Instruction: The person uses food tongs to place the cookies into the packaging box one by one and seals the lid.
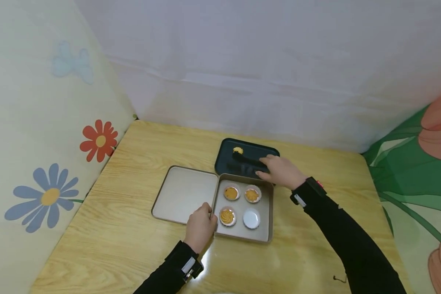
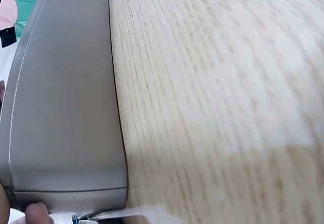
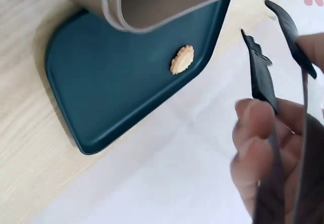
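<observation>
My right hand [image 1: 281, 171] holds a pair of black tongs [image 1: 249, 159] over a dark teal tray [image 1: 222, 157]. Their tips are spread in the right wrist view, apart from the one ridged cookie [image 3: 182, 59] lying on that tray. With my left hand [image 1: 201, 226] I grip the near left corner of a metal tin [image 1: 259, 236], where its wall meets the opened lid [image 1: 187, 192]. Three paper cups in the tin hold golden cookies, one of them a swirl cookie [image 1: 227, 216]; the fourth, a white paper cup [image 1: 251, 219], shows a bare bottom. A left fingertip [image 2: 38, 214] shows at the tin's corner.
The tin stands directly in front of the tray on a wooden table [image 1: 114, 237], with its lid lying flat to the left. White cloth [image 1: 242, 81] rises behind the table's back edge. Flower-printed walls [image 1: 40, 134] flank it.
</observation>
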Motion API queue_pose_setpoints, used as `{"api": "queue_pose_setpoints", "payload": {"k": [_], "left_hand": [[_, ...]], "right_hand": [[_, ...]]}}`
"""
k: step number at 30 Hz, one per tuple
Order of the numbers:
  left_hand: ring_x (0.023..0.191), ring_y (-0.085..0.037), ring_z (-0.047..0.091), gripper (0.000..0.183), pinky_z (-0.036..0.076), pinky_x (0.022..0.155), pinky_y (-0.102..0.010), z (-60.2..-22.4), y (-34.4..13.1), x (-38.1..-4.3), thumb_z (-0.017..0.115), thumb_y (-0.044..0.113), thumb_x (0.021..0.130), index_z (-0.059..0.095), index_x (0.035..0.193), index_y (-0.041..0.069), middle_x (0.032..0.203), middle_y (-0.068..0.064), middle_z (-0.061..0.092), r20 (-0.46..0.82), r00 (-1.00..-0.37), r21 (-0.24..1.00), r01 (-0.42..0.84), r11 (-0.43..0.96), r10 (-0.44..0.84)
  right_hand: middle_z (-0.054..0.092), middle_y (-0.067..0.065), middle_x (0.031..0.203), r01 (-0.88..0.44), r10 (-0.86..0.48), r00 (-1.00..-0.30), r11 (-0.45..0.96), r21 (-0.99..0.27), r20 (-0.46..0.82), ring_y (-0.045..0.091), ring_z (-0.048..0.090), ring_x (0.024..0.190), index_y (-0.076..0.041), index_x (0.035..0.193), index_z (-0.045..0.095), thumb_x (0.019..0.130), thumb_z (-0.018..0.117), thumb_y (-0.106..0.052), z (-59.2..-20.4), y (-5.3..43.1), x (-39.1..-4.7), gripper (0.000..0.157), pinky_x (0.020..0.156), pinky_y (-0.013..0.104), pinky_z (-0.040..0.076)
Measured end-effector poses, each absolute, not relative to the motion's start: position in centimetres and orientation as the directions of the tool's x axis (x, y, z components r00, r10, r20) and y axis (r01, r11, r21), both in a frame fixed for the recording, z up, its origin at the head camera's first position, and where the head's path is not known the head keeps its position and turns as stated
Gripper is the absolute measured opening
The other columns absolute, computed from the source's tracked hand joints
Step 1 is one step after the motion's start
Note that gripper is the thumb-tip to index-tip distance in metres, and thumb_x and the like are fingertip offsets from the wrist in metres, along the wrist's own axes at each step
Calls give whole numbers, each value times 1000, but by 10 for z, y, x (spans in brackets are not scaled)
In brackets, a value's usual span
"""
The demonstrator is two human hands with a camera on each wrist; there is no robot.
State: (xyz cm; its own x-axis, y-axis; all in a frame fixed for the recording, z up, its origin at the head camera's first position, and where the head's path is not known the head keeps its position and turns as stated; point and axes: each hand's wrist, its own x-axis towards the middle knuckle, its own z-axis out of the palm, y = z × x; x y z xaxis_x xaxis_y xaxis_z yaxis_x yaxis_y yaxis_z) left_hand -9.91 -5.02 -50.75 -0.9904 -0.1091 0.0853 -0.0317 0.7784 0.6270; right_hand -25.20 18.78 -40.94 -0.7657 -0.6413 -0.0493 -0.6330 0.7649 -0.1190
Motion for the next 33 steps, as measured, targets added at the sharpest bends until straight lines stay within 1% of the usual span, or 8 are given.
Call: {"api": "queue_pose_setpoints", "payload": {"k": [2,5,10,16,20,23,29,33], "left_hand": [[47,-17,51,12,40,42,-30,-508,-48,-98,63,5,73,52,73,6,59,-2,54,107,-989,622,-17,783,-106],[48,-18,53,12,40,42,-32,-508,-48,-98,64,5,72,52,72,6,59,-3,54,130,-985,615,-10,788,-114],[48,-15,50,11,39,42,-29,-506,-47,-98,63,5,73,52,73,6,60,-1,53,104,-988,631,-22,775,-113],[47,-15,49,12,38,42,-29,-505,-46,-98,63,5,72,51,71,8,58,0,51,122,-986,623,-13,782,-113],[48,-16,51,13,39,43,-30,-505,-46,-98,63,4,71,51,70,7,58,-1,52,135,-984,614,-9,789,-116],[48,-15,50,12,38,42,-30,-505,-44,-98,63,5,72,51,71,7,58,0,51,125,-986,616,-12,788,-113],[48,-14,49,10,38,43,-29,-506,-44,-99,62,5,71,52,71,8,58,1,51,107,-989,621,-16,784,-106],[47,-12,47,11,37,42,-28,-507,-48,-98,62,5,72,52,72,7,58,1,50,97,-989,629,-24,777,-109]], "right_hand": [[58,23,110,-632,-639,-769,767,-108,-35,33,58,92,4,119,56,87,59,-36,-410,188,-257,51,76,42,47],[59,22,105,-633,-635,-773,772,-54,-9,31,59,84,5,116,57,86,60,-34,-413,186,-267,49,71,40,48],[60,19,93,-599,-599,-800,801,-11,-43,26,56,67,4,109,59,85,61,-33,-424,185,-288,44,63,39,46],[59,19,96,-553,-550,-829,833,3,-98,27,56,70,2,103,61,85,61,-35,-432,183,-304,41,64,40,46],[58,17,88,-547,-544,-833,837,3,-101,25,54,65,0,93,62,85,61,-34,-435,183,-309,36,61,38,44],[58,16,86,-545,-542,-835,839,6,-97,25,53,65,-1,90,62,85,61,-35,-437,184,-311,34,60,38,43],[59,14,83,-532,-527,-845,846,37,-95,25,55,66,-4,88,62,86,59,-38,-442,181,-314,34,61,38,44],[58,11,78,-550,-544,-833,833,61,-100,24,55,65,-4,88,62,86,59,-37,-444,173,-316,33,60,38,44]]}}
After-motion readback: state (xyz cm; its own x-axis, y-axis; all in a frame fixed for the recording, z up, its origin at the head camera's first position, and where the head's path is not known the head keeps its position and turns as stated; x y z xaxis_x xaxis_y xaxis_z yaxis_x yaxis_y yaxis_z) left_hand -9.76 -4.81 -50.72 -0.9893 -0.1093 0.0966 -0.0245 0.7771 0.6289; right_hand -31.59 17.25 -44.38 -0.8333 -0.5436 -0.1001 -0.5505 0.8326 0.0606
